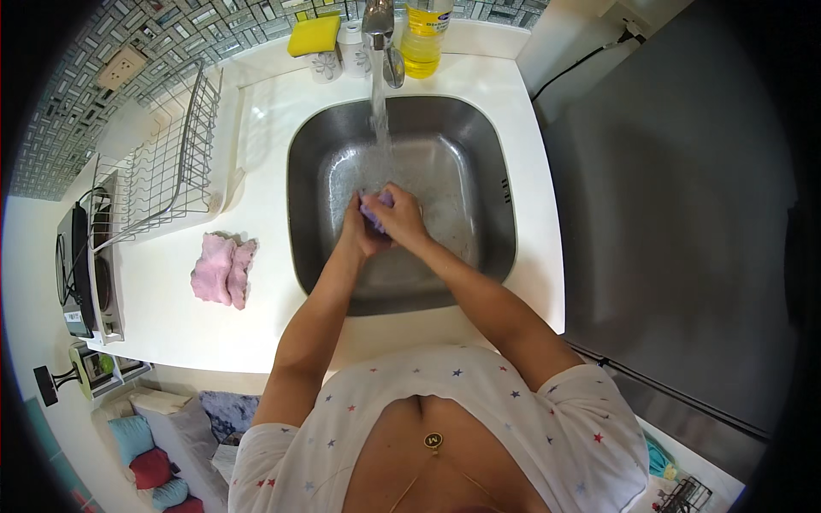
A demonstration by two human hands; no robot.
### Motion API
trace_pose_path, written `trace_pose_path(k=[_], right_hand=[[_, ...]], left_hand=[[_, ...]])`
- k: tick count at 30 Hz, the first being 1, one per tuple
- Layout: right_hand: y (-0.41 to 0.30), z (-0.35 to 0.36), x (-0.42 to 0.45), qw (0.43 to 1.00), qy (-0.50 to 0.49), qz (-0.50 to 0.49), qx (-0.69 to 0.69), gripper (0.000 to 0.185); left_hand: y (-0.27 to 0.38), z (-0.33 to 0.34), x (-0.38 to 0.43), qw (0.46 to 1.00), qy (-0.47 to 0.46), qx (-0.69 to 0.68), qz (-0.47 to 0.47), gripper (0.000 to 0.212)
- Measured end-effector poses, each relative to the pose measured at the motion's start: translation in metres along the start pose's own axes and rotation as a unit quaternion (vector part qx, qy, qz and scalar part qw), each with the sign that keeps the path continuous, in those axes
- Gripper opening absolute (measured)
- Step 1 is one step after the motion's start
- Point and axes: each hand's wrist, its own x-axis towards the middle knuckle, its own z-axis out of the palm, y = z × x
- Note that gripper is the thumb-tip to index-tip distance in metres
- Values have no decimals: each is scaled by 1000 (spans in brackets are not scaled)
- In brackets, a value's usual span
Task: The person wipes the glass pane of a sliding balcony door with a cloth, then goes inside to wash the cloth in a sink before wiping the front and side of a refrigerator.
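Observation:
Both my hands meet over the stainless steel sink [410, 282], around a small purple cloth [377, 211]. My left hand [360, 231] cups it from the left and below. My right hand [404, 218] grips it from above and the right, with the fingers bent over it. Fingers and palms hide part of the cloth. Just beyond my hands, a stream of water [380, 118] runs from the chrome faucet [378, 29] into the basin. A folded pink cloth [221, 269] lies on the white countertop to the left of the sink.
Behind the sink stand a yellow sponge [314, 36] on a patterned cup [325, 66], a white container [353, 51] and a bottle of yellow dish soap [423, 42]. A wire dish rack [173, 160] is at the left. A large grey refrigerator [667, 224] borders the counter's right side.

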Motion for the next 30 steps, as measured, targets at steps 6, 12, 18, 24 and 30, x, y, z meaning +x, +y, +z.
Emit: trace_pose_path(k=[6, 12, 18, 24, 30], right_hand=[[-21, 17, -19, 957, 132, -49, 254, 18], [-15, 3, -10, 800, 61, 120, 585, 17], [-14, -19, -16, 730, -171, 172, 639, 21], [17, -28, -15, 810, -361, 45, 460, 33], [34, -24, 1, 849, -358, 173, 349, 39]], left_hand=[[-22, -13, 23, 945, -44, 156, 285, 23], [-37, 45, -36, 683, 98, 379, 616, 13], [-34, 51, -62, 490, -30, 509, 707, 15], [-43, 44, -66, 327, -110, 633, 693, 17], [-50, 11, -27, 426, -140, 566, 691, 29]])
